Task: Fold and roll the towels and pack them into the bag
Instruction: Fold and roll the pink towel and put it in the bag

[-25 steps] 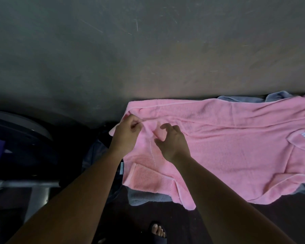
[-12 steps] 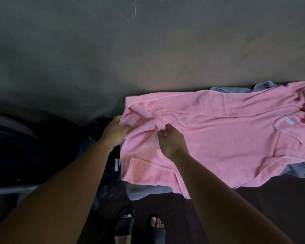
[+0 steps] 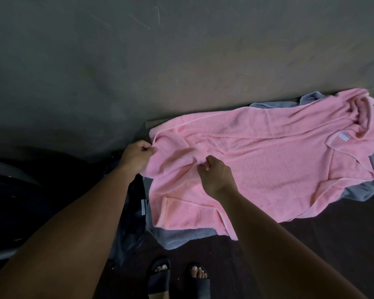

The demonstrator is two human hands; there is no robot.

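A pink towel (image 3: 268, 160) lies spread and rumpled, with a white label near its right end. Under it lies a grey towel (image 3: 186, 235), showing at the front, back and right edges. My left hand (image 3: 136, 157) pinches the pink towel's left edge near its far corner. My right hand (image 3: 216, 175) pinches a raised fold of the same towel a little to the right. A dark bag (image 3: 132, 223) hangs or lies at the towels' left side, between my forearms, mostly in shadow.
A grey wall (image 3: 181, 61) rises right behind the towels. My feet in dark sandals (image 3: 177, 277) stand on the dark floor in front. A dark rounded object (image 3: 13, 201) fills the left side.
Both hands have gathered the pink towel's left end into a raised fold and now pinch it. The view has shifted, so the towels sit further right and my feet show.
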